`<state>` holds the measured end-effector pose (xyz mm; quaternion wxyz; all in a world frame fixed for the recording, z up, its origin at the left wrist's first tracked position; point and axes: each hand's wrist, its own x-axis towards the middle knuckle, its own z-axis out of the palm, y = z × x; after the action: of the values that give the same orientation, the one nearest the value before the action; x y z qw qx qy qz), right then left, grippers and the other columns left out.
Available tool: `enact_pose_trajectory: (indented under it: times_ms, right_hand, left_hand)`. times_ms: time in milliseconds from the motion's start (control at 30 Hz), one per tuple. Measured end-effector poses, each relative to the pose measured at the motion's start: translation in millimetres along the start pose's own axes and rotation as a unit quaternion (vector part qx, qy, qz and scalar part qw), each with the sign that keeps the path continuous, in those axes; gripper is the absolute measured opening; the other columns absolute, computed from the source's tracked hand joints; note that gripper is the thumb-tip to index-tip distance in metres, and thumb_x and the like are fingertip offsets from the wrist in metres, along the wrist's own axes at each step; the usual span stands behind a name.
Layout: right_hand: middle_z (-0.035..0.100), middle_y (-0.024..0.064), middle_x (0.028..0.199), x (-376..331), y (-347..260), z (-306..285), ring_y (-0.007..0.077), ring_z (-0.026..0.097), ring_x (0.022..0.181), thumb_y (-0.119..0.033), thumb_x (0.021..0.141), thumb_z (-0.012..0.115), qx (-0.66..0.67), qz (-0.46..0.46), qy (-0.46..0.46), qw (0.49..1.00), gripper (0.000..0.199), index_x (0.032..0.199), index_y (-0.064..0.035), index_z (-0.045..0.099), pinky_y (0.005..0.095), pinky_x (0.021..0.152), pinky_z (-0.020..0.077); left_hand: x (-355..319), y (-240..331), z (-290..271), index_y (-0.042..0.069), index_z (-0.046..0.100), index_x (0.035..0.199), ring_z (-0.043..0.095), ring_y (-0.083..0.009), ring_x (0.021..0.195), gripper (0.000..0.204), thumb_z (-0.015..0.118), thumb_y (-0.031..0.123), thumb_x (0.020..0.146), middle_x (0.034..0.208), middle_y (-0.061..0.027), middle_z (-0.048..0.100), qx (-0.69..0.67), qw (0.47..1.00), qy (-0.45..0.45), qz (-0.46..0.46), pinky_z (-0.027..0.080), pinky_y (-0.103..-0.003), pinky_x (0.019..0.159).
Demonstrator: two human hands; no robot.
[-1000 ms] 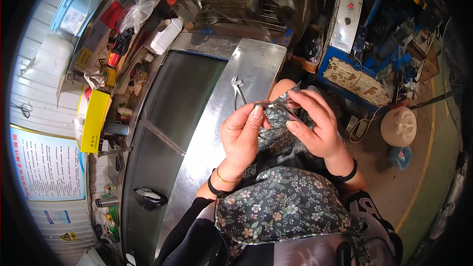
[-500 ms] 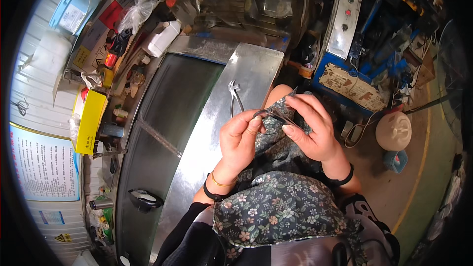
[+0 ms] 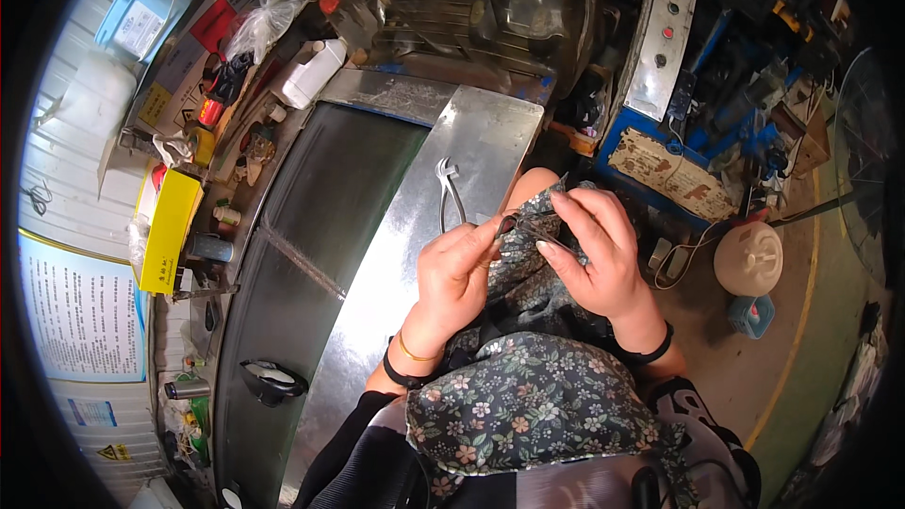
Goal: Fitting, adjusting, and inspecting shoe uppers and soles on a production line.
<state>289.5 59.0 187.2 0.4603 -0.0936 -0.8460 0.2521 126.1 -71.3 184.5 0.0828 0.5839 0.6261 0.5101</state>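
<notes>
My left hand [image 3: 454, 269] is closed, its thumb and forefinger pinching a small dark piece [image 3: 509, 224] whose kind I cannot make out. Facing it, my right hand [image 3: 596, 254] has its thumb curled under and its fingers bent over, gripping the far side of the same piece. Much of the piece is hidden by the fingers. Both hands are above my lap, over a dark floral apron [image 3: 528, 405]. Beyond my left hand, metal pincers [image 3: 449, 190] with a wide jaw lie on a shiny metal sheet [image 3: 396, 226].
A black belt-like surface [image 3: 311, 217] runs left of the metal sheet, with a black-and-silver object [image 3: 273, 381] on it. A cluttered shelf with a yellow box [image 3: 172, 231] and a white jug [image 3: 311, 73] lines the left. Right stand a blue machine [image 3: 679, 170] and a round pale container [image 3: 749, 259].
My left fingers have turned inward and cover more of the dark piece. My right hand has barely shifted, and the pincers remain in place.
</notes>
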Motion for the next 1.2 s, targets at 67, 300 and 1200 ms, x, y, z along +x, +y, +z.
enact_pose_trajectory:
  times_ms: [67, 300, 1200]
  right_hand:
    - [0.057, 0.0144, 0.11, -1.2, 0.0, 0.8, 0.033, 0.057, 0.094, -0.015, 0.081, 0.072, -0.034, -0.025, 0.012, 0.999, 0.047, 0.123, 0.0013, 0.058, 0.0417, 0.082, 0.0476]
    - [0.057, 0.0143, 0.11, 0.5, -1.8, -2.5, 0.033, 0.057, 0.093, -0.016, 0.08, 0.073, -0.055, -0.014, -0.003, 0.998, 0.047, 0.123, -0.0003, 0.059, 0.0433, 0.082, 0.0469]
    - [0.061, 0.0101, 0.101, 11.4, -9.5, -19.5, 0.0128, 0.057, 0.067, 0.0, 0.066, 0.081, 0.071, 0.071, 0.01, 0.995, 0.046, 0.108, -0.0011, 0.063, 0.0252, 0.061, 0.0498]
  left_hand:
    - [0.9, 0.2, -2.0, 0.001, 0.066, 0.117, 0.06, -0.0147, 0.063, 0.027, 0.058, -0.002, 0.091, 0.075, -0.0079, 0.062, 0.017, 1.0, 0.001, 0.01, 0.048, -0.026, 0.059]
    - [4.0, 0.8, 0.2, 0.006, 0.066, 0.119, 0.059, -0.0215, 0.056, 0.046, 0.06, -0.011, 0.076, 0.063, -0.0082, 0.056, 0.038, 0.999, 0.019, 0.025, 0.047, -0.032, 0.054]
    - [2.1, 12.8, 4.4, -0.002, 0.064, 0.119, 0.043, -0.0025, 0.056, 0.03, 0.058, 0.018, 0.097, 0.077, -0.0051, 0.068, -0.304, 0.928, 0.035, -0.214, 0.032, -0.018, 0.052]
